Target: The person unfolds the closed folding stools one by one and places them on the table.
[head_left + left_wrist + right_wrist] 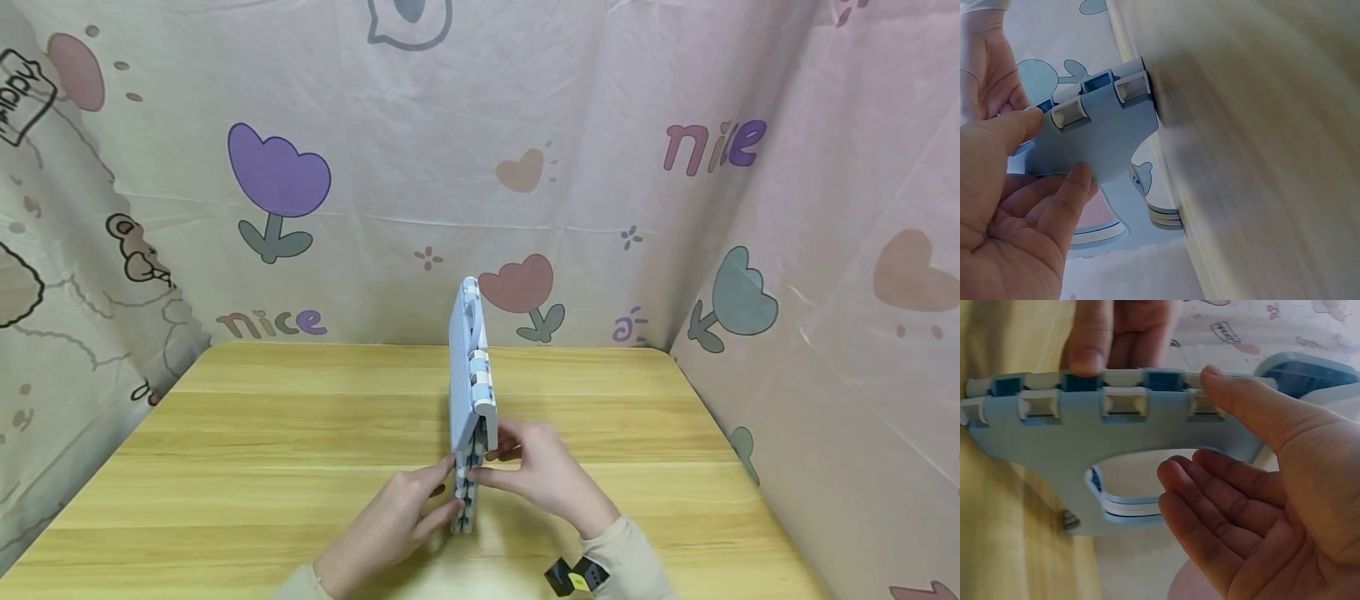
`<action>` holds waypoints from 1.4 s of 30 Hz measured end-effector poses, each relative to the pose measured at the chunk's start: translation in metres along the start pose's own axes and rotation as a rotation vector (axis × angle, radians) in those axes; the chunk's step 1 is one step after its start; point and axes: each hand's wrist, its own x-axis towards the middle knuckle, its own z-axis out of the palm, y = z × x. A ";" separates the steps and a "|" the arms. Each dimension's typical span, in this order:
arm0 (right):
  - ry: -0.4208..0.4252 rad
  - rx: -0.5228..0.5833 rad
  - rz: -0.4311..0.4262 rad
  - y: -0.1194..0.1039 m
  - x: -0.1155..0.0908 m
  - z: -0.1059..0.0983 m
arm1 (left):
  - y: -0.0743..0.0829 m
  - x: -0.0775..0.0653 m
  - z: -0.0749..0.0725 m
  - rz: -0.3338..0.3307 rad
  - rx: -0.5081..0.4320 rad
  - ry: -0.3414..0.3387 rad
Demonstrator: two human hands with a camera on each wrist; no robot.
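Note:
A light blue and white folding step stool stands on edge on the table, nearly flat, seen end-on in the head view. My left hand holds its near end from the left, thumb on the hinged edge and fingers against the side panel. From the right, my right hand grips the same end. Its thumb rests on the hinge row, and its curled fingers lie by the oval opening in the panel. In the right wrist view, the left thumb presses the hinge edge from the other side.
The wood-grain table stretches out on both sides of the stool. A printed cloth hangs behind it and along both sides. On the right sleeve sits a small black device.

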 end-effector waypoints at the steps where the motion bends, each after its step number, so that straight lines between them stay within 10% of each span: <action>1: -0.014 0.000 -0.008 0.001 0.001 0.002 | 0.000 0.000 0.000 0.003 0.002 0.003; 42: -0.022 -0.069 -0.052 0.030 -0.002 -0.013 | -0.021 -0.003 -0.021 0.070 -0.041 -0.004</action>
